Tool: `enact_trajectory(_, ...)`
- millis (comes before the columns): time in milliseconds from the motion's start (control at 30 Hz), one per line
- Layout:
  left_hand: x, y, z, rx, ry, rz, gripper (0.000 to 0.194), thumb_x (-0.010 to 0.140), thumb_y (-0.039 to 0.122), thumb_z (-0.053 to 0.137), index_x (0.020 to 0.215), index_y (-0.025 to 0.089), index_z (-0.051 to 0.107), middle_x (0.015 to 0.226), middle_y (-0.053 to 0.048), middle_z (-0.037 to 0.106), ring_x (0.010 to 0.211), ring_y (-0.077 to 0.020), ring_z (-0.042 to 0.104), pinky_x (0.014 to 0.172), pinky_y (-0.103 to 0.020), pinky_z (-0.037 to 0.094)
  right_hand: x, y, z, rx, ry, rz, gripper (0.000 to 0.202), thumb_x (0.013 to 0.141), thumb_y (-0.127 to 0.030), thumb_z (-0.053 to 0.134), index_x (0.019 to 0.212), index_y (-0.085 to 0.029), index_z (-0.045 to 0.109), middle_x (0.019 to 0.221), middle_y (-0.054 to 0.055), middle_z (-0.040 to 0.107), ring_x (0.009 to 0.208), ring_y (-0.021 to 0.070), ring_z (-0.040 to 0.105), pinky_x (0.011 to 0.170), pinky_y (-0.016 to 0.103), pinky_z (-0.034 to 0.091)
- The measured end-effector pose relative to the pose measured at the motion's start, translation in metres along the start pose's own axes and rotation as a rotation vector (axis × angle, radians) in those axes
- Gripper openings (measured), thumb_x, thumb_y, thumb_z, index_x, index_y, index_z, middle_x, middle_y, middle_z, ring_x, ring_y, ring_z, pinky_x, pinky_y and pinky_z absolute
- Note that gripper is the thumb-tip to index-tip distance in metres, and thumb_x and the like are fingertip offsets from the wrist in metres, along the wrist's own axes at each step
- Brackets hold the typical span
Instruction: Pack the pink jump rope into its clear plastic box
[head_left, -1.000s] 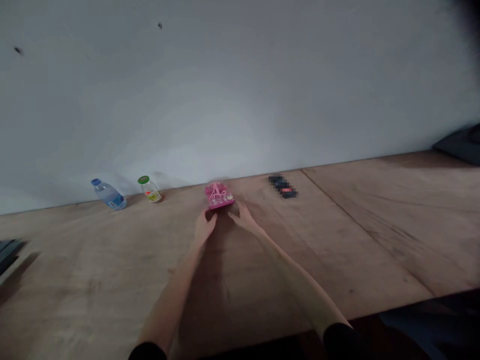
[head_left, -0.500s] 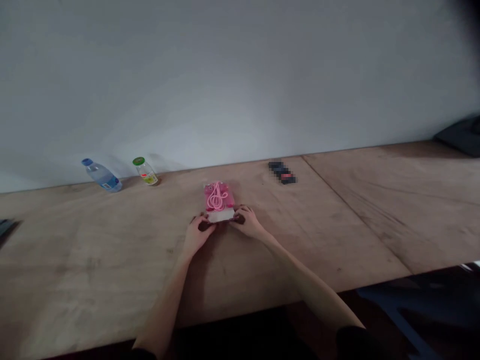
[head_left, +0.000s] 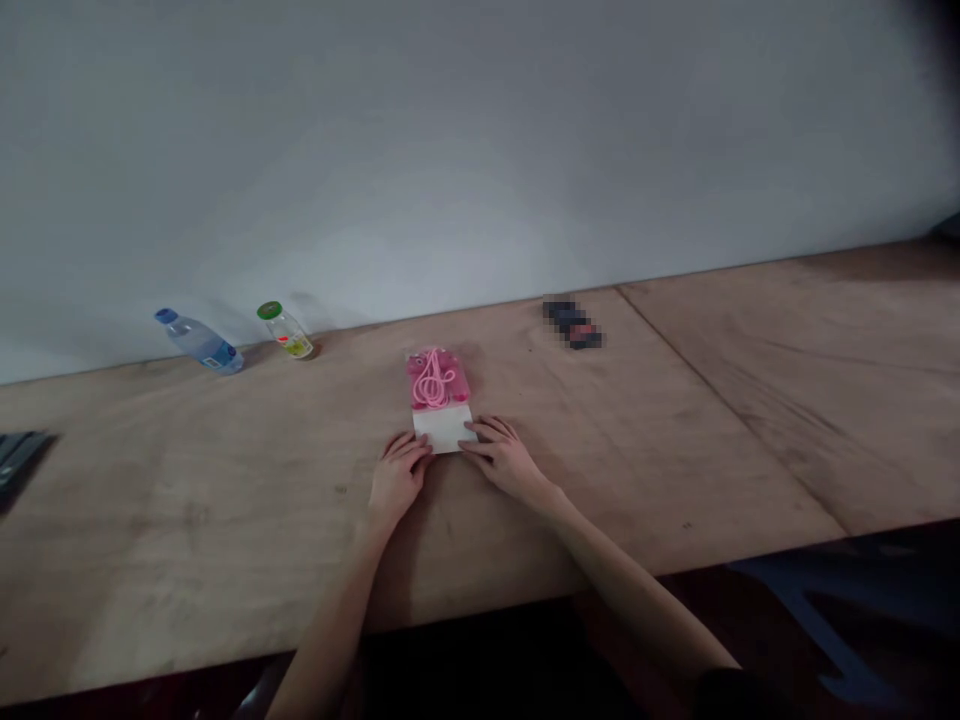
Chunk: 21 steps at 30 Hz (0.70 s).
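Observation:
A clear packet with pink contents and a coiled pink cord (head_left: 433, 380) lies on the wooden table (head_left: 247, 500). At its near end a white card (head_left: 444, 430) lies flat. My left hand (head_left: 401, 473) rests at the card's near left corner, fingertips on its edge. On the right side, my right hand (head_left: 506, 457) has its fingers spread, with fingertips on the card's right edge. Both thumbs are near the card's lower edge.
A blue-capped bottle (head_left: 199, 343) and a green-lidded glass jar (head_left: 286, 332) stand near the wall at the left. A blurred dark item (head_left: 573, 322) lies at the back right. Dark grey objects (head_left: 21, 462) sit at the far left edge.
The white card, raised and folded at its near edge before, now lies flatter and shows more of its white face. My fingers have moved onto its edges. The view has shifted slightly.

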<state>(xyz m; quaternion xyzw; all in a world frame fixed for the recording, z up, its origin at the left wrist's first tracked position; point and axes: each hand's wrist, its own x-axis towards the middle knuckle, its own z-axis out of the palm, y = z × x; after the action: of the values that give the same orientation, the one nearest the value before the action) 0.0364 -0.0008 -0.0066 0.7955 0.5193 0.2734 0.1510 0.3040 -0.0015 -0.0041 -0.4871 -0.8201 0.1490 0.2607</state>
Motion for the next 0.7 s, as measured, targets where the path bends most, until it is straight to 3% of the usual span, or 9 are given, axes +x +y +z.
enact_trajectory(100,-0.007,0.004,-0.002,0.019,-0.038,0.012,0.025,0.105,0.026,0.06,0.112,0.029,0.084,0.124,-0.004,0.083,0.13,-0.0273,0.072,0.123,-0.055,0.052,-0.004,-0.004,-0.005,0.028,-0.03,0.004,0.027,0.108,-0.03,0.062,0.122,-0.034,0.086,0.147,0.005,0.072,0.145,0.0332,0.058,0.123,0.06,0.047)
enact_trajectory(233,-0.043,0.023,-0.006,0.045,-0.129,0.032,0.03,0.107,0.026,0.056,0.121,0.03,0.082,0.129,-0.004,0.082,0.136,-0.0283,0.068,0.126,-0.057,0.048,-0.031,-0.018,-0.019,0.075,-0.128,0.024,0.028,0.107,-0.03,0.063,0.121,-0.037,0.086,0.146,0.004,0.072,0.145,0.0341,0.058,0.125,0.062,0.044)
enact_trajectory(333,-0.076,0.044,-0.011,0.047,-0.208,0.018,0.031,0.107,0.029,0.055,0.126,0.032,0.081,0.132,-0.004,0.08,0.14,-0.0296,0.066,0.128,-0.059,0.046,-0.061,-0.039,-0.033,0.056,-0.211,0.059,0.03,0.107,-0.03,0.06,0.125,-0.037,0.084,0.148,0.004,0.071,0.145,0.0354,0.057,0.125,0.065,0.042)
enact_trajectory(433,-0.092,0.058,-0.018,-0.012,-0.202,0.02,0.035,0.103,0.038,0.064,0.136,0.03,0.075,0.141,-0.006,0.076,0.142,-0.0312,0.064,0.128,-0.058,0.046,-0.076,-0.065,-0.042,0.035,-0.152,0.152,0.039,0.107,-0.032,0.06,0.143,-0.03,0.074,0.149,0.011,0.069,0.146,0.0389,0.056,0.127,0.068,0.04)
enact_trajectory(567,-0.08,0.058,-0.021,-0.151,0.022,-0.085,0.042,0.105,0.033,0.06,0.147,0.028,0.064,0.142,-0.009,0.073,0.134,-0.029,0.068,0.118,-0.053,0.055,-0.051,-0.094,-0.037,0.175,-0.057,0.111,0.042,0.111,-0.028,0.049,0.149,-0.026,0.068,0.143,0.012,0.071,0.136,0.0311,0.065,0.117,0.053,0.055)
enact_trajectory(700,-0.044,0.046,-0.024,-0.135,0.128,-0.149,0.049,0.104,0.02,0.053,0.152,0.027,0.057,0.14,-0.011,0.071,0.135,-0.028,0.067,0.117,-0.053,0.057,-0.014,-0.102,-0.021,0.098,-0.091,0.022,0.045,0.109,-0.022,0.052,0.152,-0.02,0.064,0.15,0.015,0.067,0.144,0.0341,0.059,0.123,0.059,0.05)
